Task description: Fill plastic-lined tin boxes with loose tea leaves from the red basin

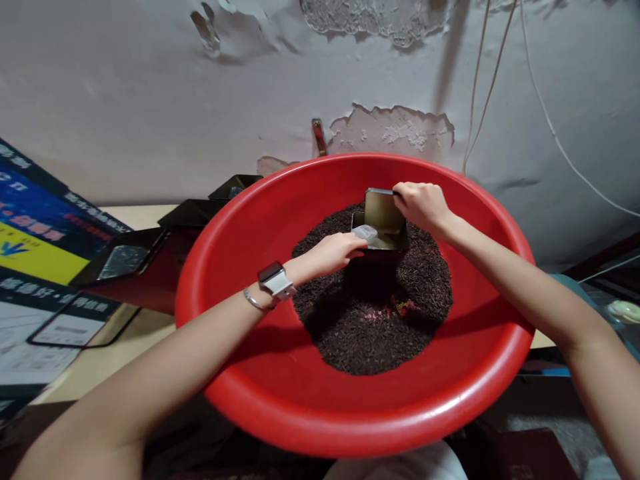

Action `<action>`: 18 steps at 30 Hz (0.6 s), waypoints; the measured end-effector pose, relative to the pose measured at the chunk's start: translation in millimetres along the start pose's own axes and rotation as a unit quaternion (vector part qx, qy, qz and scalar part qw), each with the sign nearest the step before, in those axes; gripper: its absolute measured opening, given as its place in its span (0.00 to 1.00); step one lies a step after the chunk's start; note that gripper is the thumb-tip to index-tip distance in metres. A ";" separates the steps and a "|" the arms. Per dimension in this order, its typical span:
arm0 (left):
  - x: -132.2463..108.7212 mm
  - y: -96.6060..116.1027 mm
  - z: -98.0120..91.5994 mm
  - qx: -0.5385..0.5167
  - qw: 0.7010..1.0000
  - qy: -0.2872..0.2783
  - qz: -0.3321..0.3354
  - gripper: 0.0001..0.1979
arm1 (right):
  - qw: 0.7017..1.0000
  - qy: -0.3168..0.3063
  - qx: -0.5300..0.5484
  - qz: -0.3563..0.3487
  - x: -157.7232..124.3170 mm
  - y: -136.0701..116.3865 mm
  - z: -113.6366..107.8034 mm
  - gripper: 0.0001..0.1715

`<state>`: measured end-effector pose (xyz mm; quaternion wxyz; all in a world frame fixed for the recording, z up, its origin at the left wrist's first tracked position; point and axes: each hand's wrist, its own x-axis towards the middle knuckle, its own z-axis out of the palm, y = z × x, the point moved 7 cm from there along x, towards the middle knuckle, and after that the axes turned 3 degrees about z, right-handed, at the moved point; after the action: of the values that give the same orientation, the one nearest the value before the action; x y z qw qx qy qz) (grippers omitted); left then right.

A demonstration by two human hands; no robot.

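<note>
A metal tin point(383, 223) is gripped by both hands, left hand point(336, 253) and right hand point(423, 205), over dark grains point(375, 313) in the red basin point(280, 400); its filling appears barely begun.

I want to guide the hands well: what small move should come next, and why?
Probably push the metal tin deeper into the dark grains. The right hand holds its open lid, the left hand steadies its front edge, and it looks hardly filled.
</note>
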<state>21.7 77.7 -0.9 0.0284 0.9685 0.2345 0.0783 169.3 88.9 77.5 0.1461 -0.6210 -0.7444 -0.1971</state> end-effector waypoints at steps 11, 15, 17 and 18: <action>-1.2 -1.2 -1.9 -0.023 1.000 -0.005 -0.019 0.10 | 0.964 0.020 0.119 0.238 8.1 105.2 21.0 0.23; -1.0 -1.1 -2.4 -0.035 0.999 0.000 -0.023 0.09 | 0.952 -0.109 0.077 0.277 2.2 126.7 48.8 0.18; -1.1 -1.6 -1.9 -0.034 0.999 -0.007 -0.031 0.09 | 0.947 -0.148 0.077 0.274 0.0 128.9 56.9 0.16; -1.1 -1.7 -1.8 -0.031 0.999 -0.011 -0.035 0.08 | 0.945 -0.164 0.079 0.272 -0.9 128.9 59.2 0.16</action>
<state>19.6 78.7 0.6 0.0639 0.9592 0.2652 0.0735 297.7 135.7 39.4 0.1185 -0.8099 -0.5743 0.0140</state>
